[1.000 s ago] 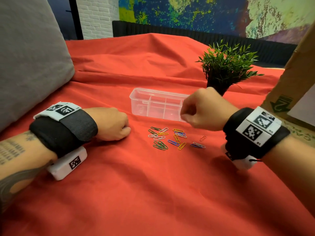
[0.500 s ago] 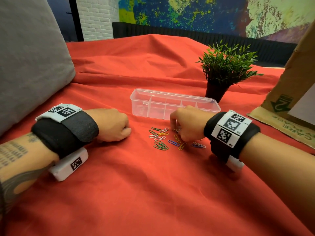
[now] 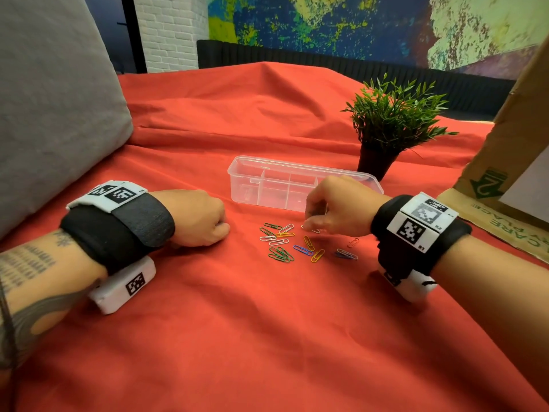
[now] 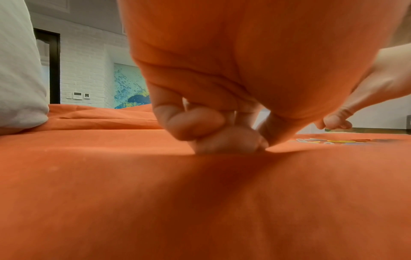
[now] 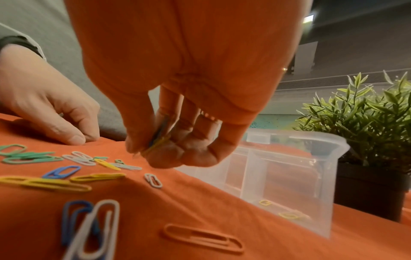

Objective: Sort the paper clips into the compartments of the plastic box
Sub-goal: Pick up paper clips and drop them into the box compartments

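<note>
Several coloured paper clips lie scattered on the red cloth, just in front of a clear plastic box with compartments. My right hand hovers low over the right part of the pile. In the right wrist view its thumb and fingers pinch a yellow and a blue paper clip. Two yellow clips lie in the box's near end compartment. My left hand rests on the cloth left of the pile as a fist, its fingers curled on nothing.
A small potted plant stands just behind the box's right end. A grey cushion rises at the left and a cardboard box at the right. Bare red cloth fills the foreground.
My right hand dropped from the box's right end to the clip pile, then drew slightly right with clips pinched. The left hand stayed put.
</note>
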Demonstrator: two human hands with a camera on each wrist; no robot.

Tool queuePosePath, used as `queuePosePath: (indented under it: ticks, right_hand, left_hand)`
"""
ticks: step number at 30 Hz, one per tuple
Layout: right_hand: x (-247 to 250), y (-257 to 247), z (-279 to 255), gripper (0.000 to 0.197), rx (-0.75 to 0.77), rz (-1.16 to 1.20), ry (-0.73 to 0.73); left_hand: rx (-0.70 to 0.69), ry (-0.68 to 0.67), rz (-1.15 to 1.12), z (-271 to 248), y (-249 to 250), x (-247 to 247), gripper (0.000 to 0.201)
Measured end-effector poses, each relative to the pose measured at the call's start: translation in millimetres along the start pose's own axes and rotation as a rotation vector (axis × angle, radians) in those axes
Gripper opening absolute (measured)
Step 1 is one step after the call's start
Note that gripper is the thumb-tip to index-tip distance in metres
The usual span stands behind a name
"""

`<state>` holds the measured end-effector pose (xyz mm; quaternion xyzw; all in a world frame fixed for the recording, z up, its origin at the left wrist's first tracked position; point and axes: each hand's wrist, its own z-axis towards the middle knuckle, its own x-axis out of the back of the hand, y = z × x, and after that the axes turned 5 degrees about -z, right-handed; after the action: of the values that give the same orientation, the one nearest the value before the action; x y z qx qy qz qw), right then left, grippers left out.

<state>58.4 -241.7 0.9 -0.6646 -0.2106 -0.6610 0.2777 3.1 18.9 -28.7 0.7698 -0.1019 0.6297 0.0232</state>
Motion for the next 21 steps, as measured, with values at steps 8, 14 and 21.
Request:
queuePosePath:
  ticks: [8,14,21]
  right_hand:
    - [2.7,5.7,-3.6,0.031,-0.043,0.092,-0.035]
    - [7.1,2.7,-9.9,0.014,-0.059,0.001,-0.047]
    - [0.9,-3.2,-7.7,0.013,-0.042,-0.079,-0.110]
  left_hand:
    - [0.001,-0.009,0.002,0.4,0.0,0.2,0.046]
    - [0.001,-0.011,0.001,-1.2,1.2,1.2,0.044]
    - [0.012,-0.018,0.000,-0.3,1.1,1.2,0.045]
